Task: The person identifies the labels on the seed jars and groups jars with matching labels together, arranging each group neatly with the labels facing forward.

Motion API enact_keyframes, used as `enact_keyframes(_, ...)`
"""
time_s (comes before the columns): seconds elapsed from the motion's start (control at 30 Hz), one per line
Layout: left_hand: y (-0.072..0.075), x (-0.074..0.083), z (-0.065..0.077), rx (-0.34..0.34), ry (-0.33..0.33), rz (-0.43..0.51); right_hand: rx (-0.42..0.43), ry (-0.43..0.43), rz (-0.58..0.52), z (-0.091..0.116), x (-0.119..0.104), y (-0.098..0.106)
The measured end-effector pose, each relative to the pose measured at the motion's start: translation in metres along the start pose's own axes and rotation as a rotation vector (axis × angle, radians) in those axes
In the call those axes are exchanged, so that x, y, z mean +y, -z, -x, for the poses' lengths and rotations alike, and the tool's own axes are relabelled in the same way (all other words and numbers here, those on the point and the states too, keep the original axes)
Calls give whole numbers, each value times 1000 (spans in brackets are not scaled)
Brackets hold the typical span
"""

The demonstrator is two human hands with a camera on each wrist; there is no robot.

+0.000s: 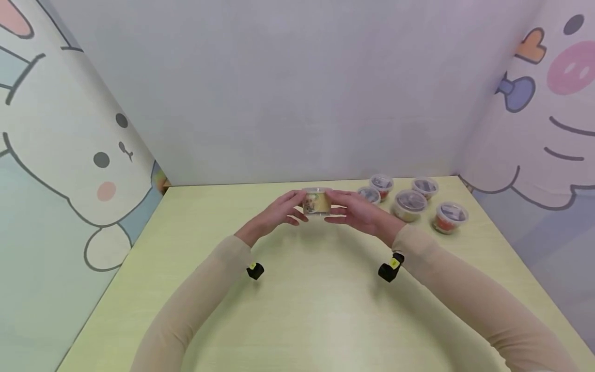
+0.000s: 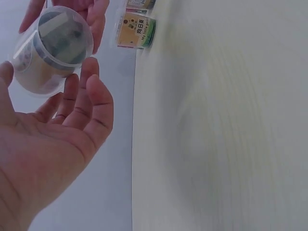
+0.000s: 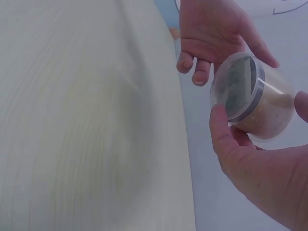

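A clear plastic cup (image 1: pixel 317 201) with a yellow picture label is held above the table between both hands. My left hand (image 1: pixel 283 206) grips it from the left, thumb and fingers curved about its side. From the right, my right hand (image 1: pixel 355 209) holds it between thumb and fingers, with the lower fingers spread beneath the grip. In the left wrist view the cup (image 2: pixel 53 43) is tipped, and a dark greenish packet shows through its end. The right wrist view shows the same cup (image 3: pixel 255 96), with light tan contents behind the packet.
Several similar lidded cups stand at the back right of the pale yellow table (image 1: pixel 297 310), among them a cup with red contents (image 1: pixel 450 217) and a cup with yellowish contents (image 1: pixel 409 205). A plain wall (image 1: pixel 297 93) rises behind; cartoon-printed panels flank both sides.
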State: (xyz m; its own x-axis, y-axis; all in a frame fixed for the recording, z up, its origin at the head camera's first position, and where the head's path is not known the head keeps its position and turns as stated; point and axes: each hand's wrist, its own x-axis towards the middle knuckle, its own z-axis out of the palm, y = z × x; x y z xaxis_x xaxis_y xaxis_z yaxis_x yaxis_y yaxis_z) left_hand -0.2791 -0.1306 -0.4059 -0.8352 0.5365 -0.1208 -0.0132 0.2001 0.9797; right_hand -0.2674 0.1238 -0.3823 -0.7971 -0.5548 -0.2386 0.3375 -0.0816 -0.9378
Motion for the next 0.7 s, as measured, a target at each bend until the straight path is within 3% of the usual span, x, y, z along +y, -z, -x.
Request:
enact_keyframes(0.2, 0, 3, 0, 8, -16, 2, -30, 53, -71, 3, 0, -7)
enact_keyframes(0.43, -2, 6, 2, -5, -20, -17, -4, 56, -65, 6, -1, -20)
enact_keyframes(0.7, 1, 6, 3, -6, -26, -28, 16, 38, -80, 7, -2, -19)
